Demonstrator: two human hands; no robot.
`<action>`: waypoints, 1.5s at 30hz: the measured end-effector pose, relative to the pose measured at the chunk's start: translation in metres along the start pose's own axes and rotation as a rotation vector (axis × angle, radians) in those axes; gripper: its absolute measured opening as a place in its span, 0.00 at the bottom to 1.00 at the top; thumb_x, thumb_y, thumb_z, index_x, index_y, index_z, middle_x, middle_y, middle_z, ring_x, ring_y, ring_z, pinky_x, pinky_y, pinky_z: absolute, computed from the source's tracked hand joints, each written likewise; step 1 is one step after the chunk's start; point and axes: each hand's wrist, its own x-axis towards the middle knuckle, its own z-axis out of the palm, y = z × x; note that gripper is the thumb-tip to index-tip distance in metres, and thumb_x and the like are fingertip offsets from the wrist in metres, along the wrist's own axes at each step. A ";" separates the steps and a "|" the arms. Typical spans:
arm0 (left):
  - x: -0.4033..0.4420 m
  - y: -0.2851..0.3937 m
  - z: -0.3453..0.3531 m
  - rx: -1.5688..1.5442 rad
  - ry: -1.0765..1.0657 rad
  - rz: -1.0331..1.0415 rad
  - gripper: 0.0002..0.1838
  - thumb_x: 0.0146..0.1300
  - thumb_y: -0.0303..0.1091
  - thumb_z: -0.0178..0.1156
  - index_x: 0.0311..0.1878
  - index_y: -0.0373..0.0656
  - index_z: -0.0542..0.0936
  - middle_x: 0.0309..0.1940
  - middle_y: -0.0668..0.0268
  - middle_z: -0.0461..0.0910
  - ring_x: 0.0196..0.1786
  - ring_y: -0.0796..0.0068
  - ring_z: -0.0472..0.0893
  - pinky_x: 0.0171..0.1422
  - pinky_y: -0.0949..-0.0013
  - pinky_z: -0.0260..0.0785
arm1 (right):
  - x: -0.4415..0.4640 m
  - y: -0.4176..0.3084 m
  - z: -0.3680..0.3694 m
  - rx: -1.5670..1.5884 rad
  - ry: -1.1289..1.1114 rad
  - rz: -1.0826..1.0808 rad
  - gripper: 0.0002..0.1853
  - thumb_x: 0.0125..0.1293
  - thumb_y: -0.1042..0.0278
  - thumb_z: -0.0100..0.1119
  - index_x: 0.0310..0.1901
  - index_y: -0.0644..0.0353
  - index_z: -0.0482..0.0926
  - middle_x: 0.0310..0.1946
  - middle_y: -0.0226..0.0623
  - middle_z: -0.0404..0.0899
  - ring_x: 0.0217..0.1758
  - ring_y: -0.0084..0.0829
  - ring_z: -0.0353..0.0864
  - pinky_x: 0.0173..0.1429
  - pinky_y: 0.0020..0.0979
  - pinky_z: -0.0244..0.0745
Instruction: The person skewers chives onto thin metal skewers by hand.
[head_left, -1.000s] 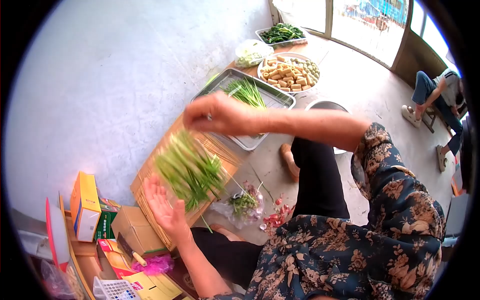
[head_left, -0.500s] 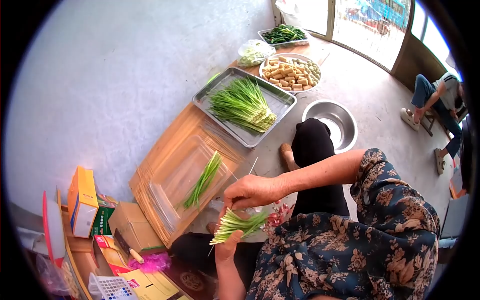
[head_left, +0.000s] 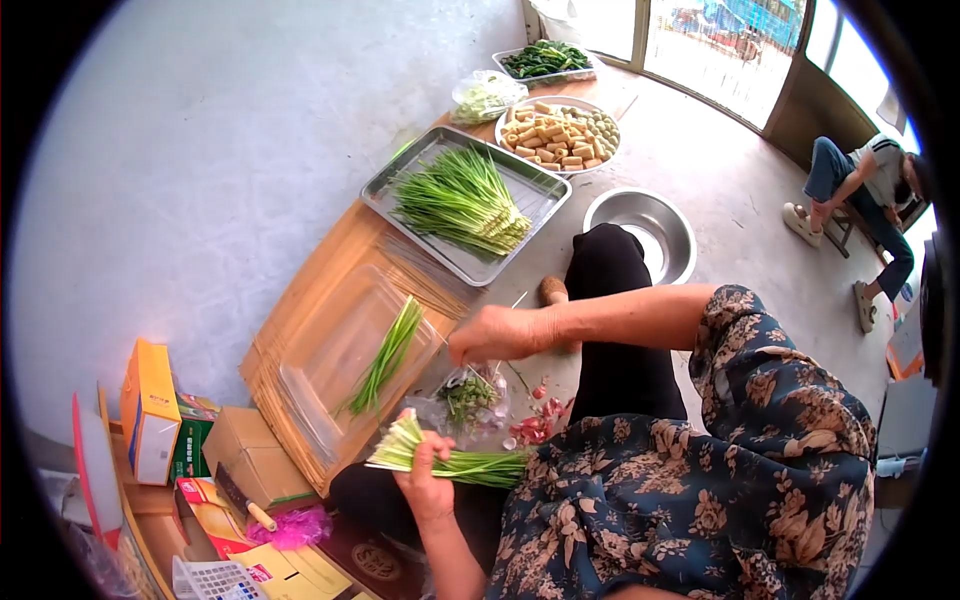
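My left hand (head_left: 428,480) is wrapped round a bundle of green stalks (head_left: 480,466), pale ends to the left, above my lap. Up and to the right of it, my right hand (head_left: 495,334) is closed with a thin skewer (head_left: 519,299) poking out between its fingers. A smaller bunch of green stalks (head_left: 388,355) lies on a clear plastic tray (head_left: 315,395) on the wooden board. Many more stalks (head_left: 465,200) are piled in the metal tray (head_left: 478,272) farther up. Thin skewers (head_left: 425,270) lie on the board between the trays.
A steel bowl (head_left: 683,236) stands on the floor beside my knee. Beyond are a plate of cut rolls (head_left: 560,138) and a tray of green peppers (head_left: 547,62). Boxes (head_left: 262,455) and a knife (head_left: 262,517) are at lower left. A person (head_left: 858,190) sits at right.
The bundle has turned over and moved away from my right hand, staying in my left hand. My right hand has moved up slightly. The whole view has shifted a little.
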 end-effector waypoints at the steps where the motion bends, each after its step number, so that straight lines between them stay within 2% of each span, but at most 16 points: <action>1: 0.001 0.003 -0.007 -0.011 0.023 0.024 0.30 0.65 0.32 0.58 0.68 0.35 0.60 0.27 0.69 0.70 0.29 0.78 0.68 0.47 0.65 0.69 | -0.002 0.011 -0.006 -0.043 0.015 0.043 0.02 0.61 0.76 0.57 0.36 0.62 0.76 0.26 0.41 0.76 0.28 0.35 0.77 0.35 0.34 0.72; 3: 0.005 0.018 -0.024 -0.039 0.093 0.113 0.31 0.65 0.34 0.60 0.66 0.33 0.60 0.26 0.69 0.71 0.30 0.78 0.70 0.44 0.66 0.68 | -0.010 0.044 -0.025 -0.115 0.129 0.044 0.02 0.62 0.75 0.55 0.35 0.61 0.76 0.25 0.38 0.78 0.25 0.30 0.76 0.32 0.32 0.73; 5: 0.012 0.028 -0.047 -0.022 0.162 0.152 0.27 0.66 0.34 0.58 0.64 0.35 0.63 0.29 0.68 0.72 0.31 0.78 0.70 0.44 0.67 0.68 | -0.008 0.053 -0.051 0.023 0.216 0.522 0.05 0.62 0.74 0.52 0.36 0.62 0.77 0.22 0.35 0.80 0.20 0.26 0.77 0.26 0.30 0.73; 7: 0.023 0.038 -0.059 -0.061 0.234 0.111 0.23 0.67 0.34 0.56 0.62 0.37 0.64 0.32 0.66 0.72 0.32 0.77 0.71 0.43 0.67 0.68 | 0.002 0.077 -0.069 0.003 0.353 0.652 0.08 0.61 0.74 0.49 0.38 0.64 0.77 0.21 0.35 0.81 0.16 0.25 0.77 0.21 0.29 0.73; 11: 0.055 0.046 -0.069 -0.122 0.219 0.042 0.18 0.68 0.33 0.55 0.58 0.38 0.68 0.36 0.65 0.73 0.34 0.76 0.71 0.42 0.67 0.66 | 0.034 0.125 -0.076 -0.067 0.390 0.786 0.10 0.60 0.77 0.46 0.41 0.64 0.77 0.21 0.37 0.81 0.17 0.27 0.80 0.21 0.29 0.75; 13: 0.067 0.059 -0.068 -0.153 0.214 0.007 0.18 0.69 0.32 0.54 0.59 0.38 0.69 0.36 0.65 0.73 0.33 0.75 0.72 0.40 0.68 0.66 | 0.050 0.147 -0.074 -0.143 0.443 0.973 0.12 0.58 0.75 0.48 0.43 0.62 0.78 0.27 0.41 0.83 0.26 0.35 0.84 0.29 0.35 0.79; 15: 0.072 0.086 -0.052 0.029 0.232 0.079 0.19 0.68 0.32 0.55 0.59 0.36 0.68 0.34 0.65 0.73 0.31 0.76 0.72 0.38 0.71 0.66 | 0.058 0.201 -0.067 -0.370 0.441 0.966 0.15 0.55 0.74 0.50 0.44 0.56 0.79 0.44 0.48 0.81 0.48 0.49 0.80 0.50 0.44 0.75; 17: 0.080 0.115 -0.043 0.223 0.155 0.210 0.19 0.67 0.31 0.55 0.60 0.36 0.68 0.32 0.67 0.73 0.30 0.77 0.71 0.36 0.74 0.66 | 0.059 0.234 -0.059 -0.583 0.428 0.791 0.15 0.54 0.74 0.50 0.44 0.54 0.80 0.43 0.49 0.81 0.48 0.49 0.80 0.48 0.44 0.76; 21: 0.106 0.167 -0.024 0.579 0.214 0.384 0.14 0.68 0.27 0.53 0.56 0.36 0.73 0.32 0.68 0.74 0.31 0.82 0.72 0.34 0.79 0.65 | 0.069 0.209 -0.052 -0.628 0.337 0.857 0.11 0.55 0.74 0.52 0.40 0.57 0.77 0.42 0.48 0.79 0.48 0.49 0.79 0.48 0.46 0.76; 25: 0.158 0.167 -0.022 1.040 0.240 0.569 0.15 0.65 0.24 0.55 0.56 0.40 0.74 0.36 0.65 0.78 0.34 0.75 0.78 0.37 0.73 0.69 | 0.067 0.184 -0.034 -0.800 0.293 0.666 0.10 0.55 0.73 0.53 0.40 0.57 0.76 0.43 0.46 0.77 0.48 0.49 0.79 0.48 0.45 0.76; 27: 0.187 0.152 -0.021 1.671 0.109 1.051 0.20 0.61 0.21 0.55 0.56 0.45 0.74 0.39 0.60 0.79 0.40 0.61 0.81 0.40 0.61 0.72 | 0.063 0.168 -0.027 -0.831 0.260 0.470 0.12 0.55 0.70 0.55 0.42 0.56 0.75 0.45 0.44 0.73 0.48 0.48 0.78 0.49 0.45 0.76; 31: 0.237 0.085 -0.051 1.805 -0.021 0.727 0.18 0.58 0.19 0.51 0.51 0.46 0.73 0.41 0.55 0.77 0.46 0.51 0.79 0.43 0.52 0.72 | 0.042 0.143 0.001 -0.215 0.073 0.666 0.11 0.58 0.66 0.56 0.42 0.59 0.78 0.30 0.43 0.83 0.33 0.39 0.85 0.38 0.38 0.79; 35: 0.279 -0.005 -0.101 1.708 -0.091 0.584 0.16 0.58 0.21 0.50 0.49 0.46 0.73 0.43 0.56 0.76 0.45 0.51 0.78 0.44 0.51 0.72 | 0.023 0.118 0.038 0.203 0.033 0.849 0.12 0.62 0.63 0.57 0.42 0.61 0.78 0.28 0.37 0.83 0.33 0.27 0.85 0.33 0.31 0.79; 38: 0.294 -0.039 -0.114 1.968 -0.123 0.446 0.18 0.57 0.22 0.55 0.52 0.46 0.71 0.44 0.56 0.75 0.47 0.50 0.78 0.49 0.51 0.70 | 0.015 0.129 0.068 0.323 0.043 0.894 0.12 0.63 0.63 0.57 0.41 0.63 0.77 0.31 0.37 0.83 0.34 0.30 0.85 0.31 0.31 0.79; 43: 0.277 -0.047 -0.105 1.947 -0.150 0.233 0.37 0.51 0.31 0.69 0.66 0.47 0.64 0.57 0.57 0.72 0.63 0.54 0.69 0.67 0.47 0.59 | 0.020 0.124 0.090 0.706 0.169 1.024 0.09 0.66 0.64 0.55 0.38 0.62 0.75 0.28 0.38 0.81 0.30 0.30 0.84 0.26 0.29 0.74; 45: 0.270 -0.042 -0.103 1.962 -0.171 0.204 0.42 0.50 0.33 0.70 0.69 0.47 0.62 0.62 0.57 0.68 0.67 0.56 0.66 0.69 0.44 0.56 | 0.022 0.122 0.094 0.807 0.272 1.025 0.06 0.69 0.67 0.51 0.38 0.59 0.74 0.25 0.36 0.79 0.23 0.27 0.80 0.22 0.27 0.70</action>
